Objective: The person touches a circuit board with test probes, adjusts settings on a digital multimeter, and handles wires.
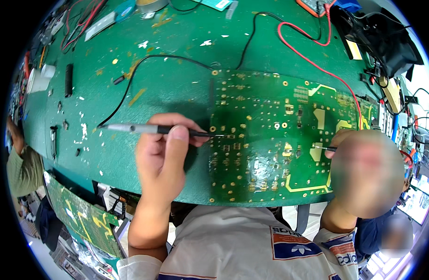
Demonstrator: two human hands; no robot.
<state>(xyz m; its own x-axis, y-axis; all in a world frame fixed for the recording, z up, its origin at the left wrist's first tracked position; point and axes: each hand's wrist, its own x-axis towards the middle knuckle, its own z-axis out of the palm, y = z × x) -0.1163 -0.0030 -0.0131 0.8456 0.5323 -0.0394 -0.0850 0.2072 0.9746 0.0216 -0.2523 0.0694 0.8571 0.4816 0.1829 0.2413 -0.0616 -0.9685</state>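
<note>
A large green circuit board [265, 112] lies in front of me, its solder points and small parts facing up. My left hand [160, 161] is closed round a grey and black test probe [151, 129], held nearly level. Its thin metal tip reaches over the board's left part, at a small component; whether it touches I cannot tell. A black lead [125, 98] runs from the probe's back end. At the board's right side my right hand [338, 139] grips a second, black test probe [327, 148], tip pointing left over the board. A blurred patch hides most of that hand. A red lead [338, 77] comes down to it.
An orange multimeter [312, 5] sits at the far right. A black bag [382, 42] lies beyond the board's right corner. On the green table [177, 88] are white scraps, a black cylinder [68, 80] and a tape roll [151, 4]. Another person's arm [20, 144] shows at left.
</note>
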